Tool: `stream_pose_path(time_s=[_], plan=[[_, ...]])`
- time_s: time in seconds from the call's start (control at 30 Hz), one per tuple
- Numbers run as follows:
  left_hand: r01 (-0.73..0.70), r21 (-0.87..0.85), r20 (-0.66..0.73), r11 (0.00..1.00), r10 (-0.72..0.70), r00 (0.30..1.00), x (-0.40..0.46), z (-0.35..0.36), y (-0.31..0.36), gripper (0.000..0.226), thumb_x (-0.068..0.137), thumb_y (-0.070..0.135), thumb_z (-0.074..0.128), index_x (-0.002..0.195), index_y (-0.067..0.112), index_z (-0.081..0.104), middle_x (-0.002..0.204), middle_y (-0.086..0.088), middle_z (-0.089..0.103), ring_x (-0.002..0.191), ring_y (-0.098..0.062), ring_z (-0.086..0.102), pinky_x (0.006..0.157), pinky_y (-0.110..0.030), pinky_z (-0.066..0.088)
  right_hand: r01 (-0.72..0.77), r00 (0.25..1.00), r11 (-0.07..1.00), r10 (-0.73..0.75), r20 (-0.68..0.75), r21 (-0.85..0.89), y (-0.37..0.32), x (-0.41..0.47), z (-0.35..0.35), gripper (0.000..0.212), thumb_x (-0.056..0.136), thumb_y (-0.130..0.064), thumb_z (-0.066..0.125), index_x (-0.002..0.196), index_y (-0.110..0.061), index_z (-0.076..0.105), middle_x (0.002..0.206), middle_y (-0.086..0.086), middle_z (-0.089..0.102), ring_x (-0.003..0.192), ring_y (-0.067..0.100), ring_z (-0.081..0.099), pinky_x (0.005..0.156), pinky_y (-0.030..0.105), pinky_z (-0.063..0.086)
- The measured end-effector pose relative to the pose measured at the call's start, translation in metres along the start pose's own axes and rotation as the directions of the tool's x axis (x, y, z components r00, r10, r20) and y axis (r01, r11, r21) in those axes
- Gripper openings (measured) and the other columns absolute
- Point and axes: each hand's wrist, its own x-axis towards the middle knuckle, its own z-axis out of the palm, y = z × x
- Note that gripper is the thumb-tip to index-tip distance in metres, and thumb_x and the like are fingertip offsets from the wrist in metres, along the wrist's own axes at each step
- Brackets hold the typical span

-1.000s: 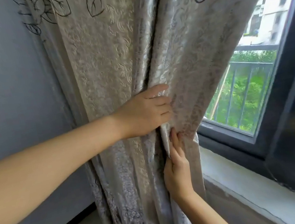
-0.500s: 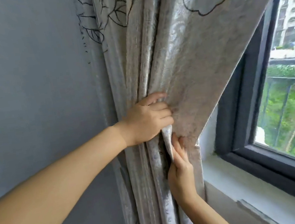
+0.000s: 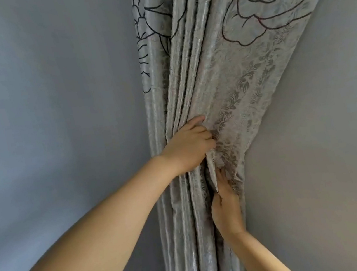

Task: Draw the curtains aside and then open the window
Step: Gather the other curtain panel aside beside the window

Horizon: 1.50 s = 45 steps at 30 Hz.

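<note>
The curtain (image 3: 209, 99) hangs gathered into folds against the wall (image 3: 43, 108), left of the unseen window. The left hand (image 3: 188, 147) is closed around the bunched folds; the right hand (image 3: 225, 204), just below, pinches the loose edge, likely to keep the bundle tight.

One curtain (image 3: 222, 78) is in view, bunched into several folds. Two hands are on it: the left hand (image 3: 189, 146) above, the right hand (image 3: 225, 209) just below it, each with fingers closed on the cloth. Two bare forearms reach in from below. One large flower outline sits on the cloth above and to the right of the left hand. Two stretches of grey wall (image 3: 54, 107) flank the hands, one on each side.
</note>
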Motion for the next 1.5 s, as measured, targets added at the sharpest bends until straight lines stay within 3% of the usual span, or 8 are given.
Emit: stream_pose_path(time_s=[0.2,0.43,0.53,0.73,0.93,1.07,1.23,1.5], plan=[[0.065,-0.022,0.079,0.998,-0.063,0.995,0.002,0.064,-0.081,0.023,0.054,-0.002,0.064,0.071,0.012,0.072,0.064,-0.005,0.066,0.073,-0.026,0.065,0.111,-0.041,0.022,0.055,0.998,0.996,-0.054,-0.019,0.077,0.032,0.079,0.071,0.058,0.086,0.014,0.034,0.135,-0.016,0.029,0.137,0.001,0.039,0.128,0.005,0.034,0.107,0.004,0.014],[0.152,0.019,0.125,0.988,-0.153,0.980,-0.015,0.100,-0.118,0.040,0.060,0.014,0.032,0.064,0.015,0.072,0.057,-0.001,0.064,0.067,-0.022,0.065,0.106,-0.042,0.033,0.060,0.993,0.986,-0.074,0.088,0.154,0.062,0.115,0.132,0.052,0.080,0.006,0.028,0.129,0.003,0.045,0.134,0.014,0.049,0.125,0.018,0.043,0.108,0.007,0.018],[0.142,0.025,0.103,0.990,-0.144,0.984,-0.020,0.102,-0.109,0.042,0.061,0.015,0.028,0.061,0.015,0.070,0.056,0.000,0.062,0.066,-0.022,0.064,0.100,-0.048,0.040,0.041,0.995,0.984,-0.057,0.084,0.175,0.065,0.107,0.129,0.054,0.080,0.005,0.029,0.132,-0.001,0.038,0.135,0.007,0.040,0.124,0.010,0.038,0.104,0.001,0.017],[0.136,0.027,0.041,0.990,-0.137,0.990,-0.039,0.085,-0.090,0.042,0.066,0.007,0.029,0.074,0.009,0.070,0.066,-0.006,0.066,0.076,-0.026,0.065,0.110,-0.038,0.011,0.021,0.967,0.996,-0.042,0.249,0.086,0.056,0.077,0.099,0.061,0.088,0.011,0.035,0.138,-0.021,0.021,0.146,-0.002,0.025,0.136,0.008,0.025,0.108,0.004,0.008],[-0.033,0.033,0.120,0.999,0.029,0.992,-0.071,0.065,-0.041,0.036,0.067,0.000,0.053,0.098,0.012,0.067,0.104,-0.010,0.068,0.107,-0.028,0.059,0.112,-0.048,0.013,-0.190,0.894,0.976,0.128,0.430,0.105,0.034,0.003,0.029,0.060,0.095,-0.029,0.044,0.137,-0.045,0.004,0.148,-0.024,0.006,0.137,-0.005,0.009,0.114,0.024,0.011],[-0.092,-0.067,0.174,0.994,0.102,0.979,-0.084,0.052,0.012,0.050,0.053,-0.002,0.069,0.102,0.006,0.066,0.116,-0.018,0.065,0.116,-0.032,0.056,0.110,-0.049,0.008,-0.306,0.920,0.947,0.269,0.285,0.095,0.018,-0.061,-0.022,0.056,0.090,-0.033,0.047,0.132,-0.051,0.015,0.146,-0.013,0.034,0.132,-0.001,0.032,0.111,0.031,0.030],[-0.039,-0.151,0.121,0.988,0.058,0.991,-0.094,0.035,0.090,0.034,0.073,0.003,0.053,0.103,0.008,0.068,0.120,-0.022,0.062,0.120,-0.033,0.052,0.111,-0.050,0.002,-0.395,0.918,0.914,0.389,0.080,0.090,-0.005,-0.161,-0.077,0.042,0.085,-0.033,0.048,0.121,-0.050,0.035,0.127,-0.015,0.054,0.114,-0.006,0.050,0.084,0.003,0.041],[0.228,-0.427,0.126,0.875,-0.192,0.973,-0.122,-0.004,0.212,0.043,0.070,0.003,0.057,0.113,0.008,0.063,0.129,-0.016,0.057,0.126,-0.030,0.045,0.104,-0.068,0.014,-0.588,0.729,0.799,0.590,-0.347,0.123,-0.050,-0.337,-0.160,0.047,0.077,-0.062,0.049,0.119,-0.041,0.049,0.118,-0.015,0.060,0.106,0.010,0.061,0.089,0.036,0.050]])
